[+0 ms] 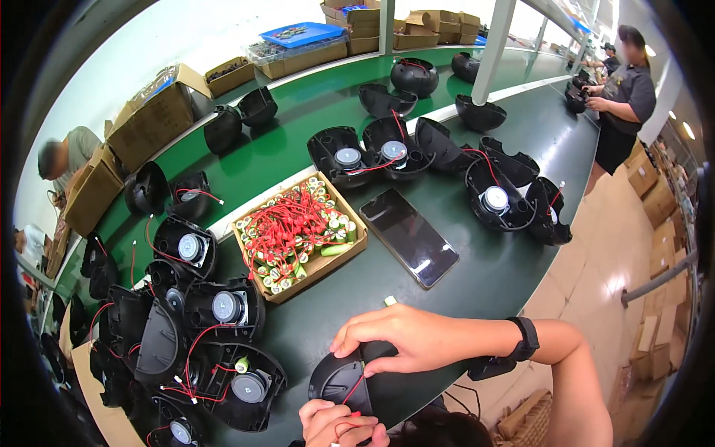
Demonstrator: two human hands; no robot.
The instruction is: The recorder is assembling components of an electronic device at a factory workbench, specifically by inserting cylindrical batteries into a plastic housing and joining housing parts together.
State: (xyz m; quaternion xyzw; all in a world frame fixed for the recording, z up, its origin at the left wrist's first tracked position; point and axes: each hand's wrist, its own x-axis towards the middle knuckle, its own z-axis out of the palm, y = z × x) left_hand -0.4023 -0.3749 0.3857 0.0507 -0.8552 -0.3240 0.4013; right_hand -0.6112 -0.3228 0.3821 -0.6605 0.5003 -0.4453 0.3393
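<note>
Both hands grip at the worktop's (477, 283) near edge: our right hand (406, 341) steadies the black domed plastic shell (341, 380), our left hand (339, 425) pinches its red wire (353, 389), seemingly mid-wiring, needing careful routing next.

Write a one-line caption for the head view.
Right hand steadies a black plastic half-shell while left hand pinches its red wire.
</note>
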